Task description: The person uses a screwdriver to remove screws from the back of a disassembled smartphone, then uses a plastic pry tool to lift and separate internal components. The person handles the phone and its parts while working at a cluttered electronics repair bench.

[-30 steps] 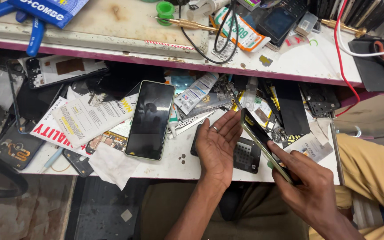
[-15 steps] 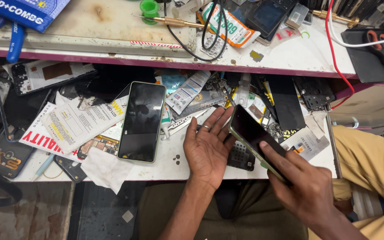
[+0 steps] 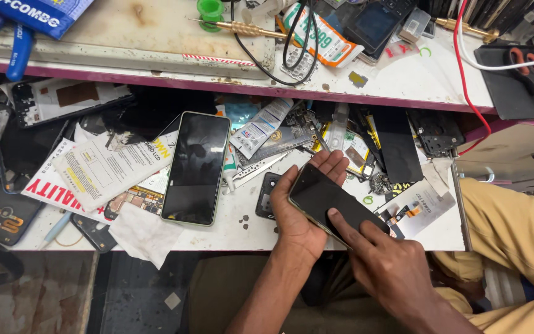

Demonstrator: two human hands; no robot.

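Fingers [image 3: 316, 170] of the left hand [image 3: 301, 207] are spread flat and open under a dark phone [image 3: 332, 207], palm up, cradling it like a tray so the glass faces the camera. Right hand [image 3: 384, 263] comes in from below, index finger [image 3: 341, 224] pressing on the screen near its lower end while the rest of that hand curls against the phone's near edge, so it is steadied from both sides. All of this hangs over the near edge of the lower worktop [image 3: 248, 232], toward its right half.

Now the count. Two whole phones with dark screens: the held one, and a second phone [image 3: 196, 167] lying face up near the middle of the worktop, well apart from the hands. One small black part [image 3: 266, 195] sits just beside the left wrist, touching or nearly so, I cannot tell which. One printed paper sheet [image 3: 103, 167] lies left of the second phone, one crumpled white tissue [image 3: 143, 232] at the near edge below it. Up on the raised shelf [image 3: 403, 80]: one brass-handled screwdriver [image 3: 242, 28], one green roll of tape [image 3: 210, 9], one pair of scissors [image 3: 529, 68] at the far right, one red wire [image 3: 461, 62] trailing down over the shelf edge. Loose frames and boards are too jumbled to count
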